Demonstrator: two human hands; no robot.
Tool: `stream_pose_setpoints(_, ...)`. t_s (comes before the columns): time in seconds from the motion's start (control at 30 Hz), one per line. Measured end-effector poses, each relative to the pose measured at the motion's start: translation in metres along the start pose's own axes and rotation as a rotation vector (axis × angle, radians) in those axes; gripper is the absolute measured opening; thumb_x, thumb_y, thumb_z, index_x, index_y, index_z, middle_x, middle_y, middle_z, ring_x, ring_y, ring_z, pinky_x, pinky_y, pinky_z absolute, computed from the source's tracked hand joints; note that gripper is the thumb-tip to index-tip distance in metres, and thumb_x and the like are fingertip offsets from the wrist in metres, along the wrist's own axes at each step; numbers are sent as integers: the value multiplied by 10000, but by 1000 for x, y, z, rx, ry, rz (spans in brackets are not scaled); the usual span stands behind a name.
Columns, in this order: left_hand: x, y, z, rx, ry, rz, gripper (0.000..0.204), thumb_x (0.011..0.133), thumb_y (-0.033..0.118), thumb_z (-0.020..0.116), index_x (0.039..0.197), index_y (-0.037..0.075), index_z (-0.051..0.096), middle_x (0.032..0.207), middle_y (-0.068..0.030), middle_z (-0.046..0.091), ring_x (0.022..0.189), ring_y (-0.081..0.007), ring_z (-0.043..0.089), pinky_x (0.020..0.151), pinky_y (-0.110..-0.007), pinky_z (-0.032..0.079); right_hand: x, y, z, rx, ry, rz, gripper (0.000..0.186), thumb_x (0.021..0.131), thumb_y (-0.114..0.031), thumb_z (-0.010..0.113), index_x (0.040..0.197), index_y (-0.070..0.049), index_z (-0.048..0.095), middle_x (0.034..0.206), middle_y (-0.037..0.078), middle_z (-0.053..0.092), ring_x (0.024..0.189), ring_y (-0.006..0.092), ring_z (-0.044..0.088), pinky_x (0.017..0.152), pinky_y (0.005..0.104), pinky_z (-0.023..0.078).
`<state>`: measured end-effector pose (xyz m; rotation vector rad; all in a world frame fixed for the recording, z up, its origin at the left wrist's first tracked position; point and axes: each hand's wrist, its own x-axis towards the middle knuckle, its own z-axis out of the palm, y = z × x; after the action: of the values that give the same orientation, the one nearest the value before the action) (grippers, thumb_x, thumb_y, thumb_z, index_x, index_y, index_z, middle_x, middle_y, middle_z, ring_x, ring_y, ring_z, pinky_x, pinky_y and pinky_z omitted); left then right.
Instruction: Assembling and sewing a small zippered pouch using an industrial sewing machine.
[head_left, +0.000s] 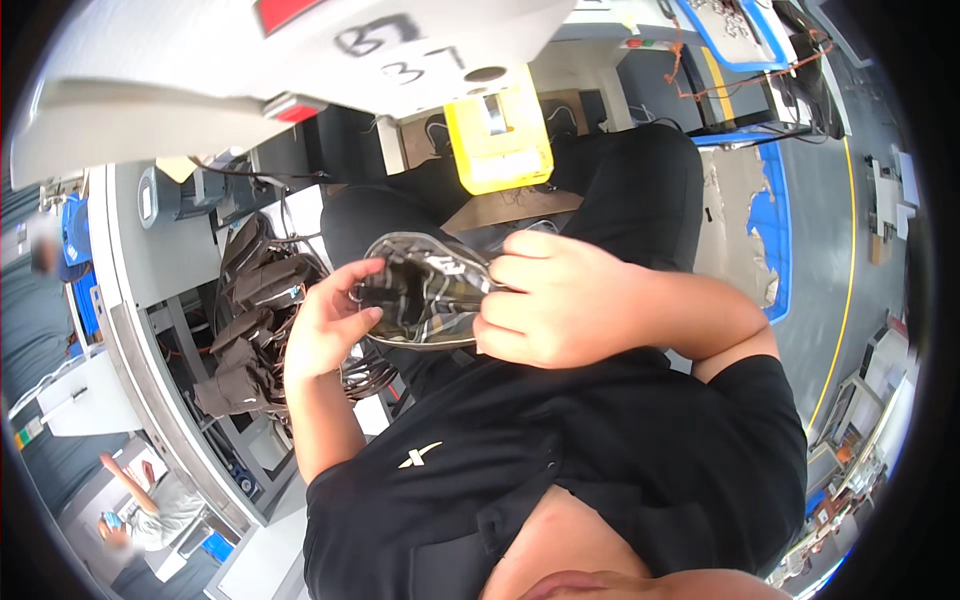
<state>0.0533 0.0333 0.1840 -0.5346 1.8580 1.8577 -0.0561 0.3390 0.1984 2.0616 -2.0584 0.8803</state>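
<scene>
Plaid-lined cloth (428, 326), dark inside with pale stripes and a greyish rim, gaped before the person's black shirt (620, 440). The left hand (322, 325) held its left edge; the right hand (560, 302) clutched the other end.

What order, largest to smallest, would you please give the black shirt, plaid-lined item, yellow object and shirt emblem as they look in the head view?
1. Black shirt
2. Plaid-lined item and yellow object: too alike to rank
3. Shirt emblem
</scene>
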Motion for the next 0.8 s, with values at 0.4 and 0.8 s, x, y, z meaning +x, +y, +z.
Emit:
stream_pose_setpoints(0.4,1,31,23,-441,-223,438,750,705,-165,562,1445,-162,436,1442,-264,555,1330,-353,579,1135,-445,469,11,-20,-58,-100,500,-28,260,785,-296,832,780,-94,668,626,-30,488,576,161,444,563,341,405)
stream_pose_setpoints(0.8,4,27,39,-661,-270,508,775,719,-174,575,1472,-166,393,1497,-285,502,1353,-396,555,1151,-486,451,8,-20,-73,-28,386,89,307,797,-343,820,800,-70,680,654,-20,489,654,175,498,597,369,429)
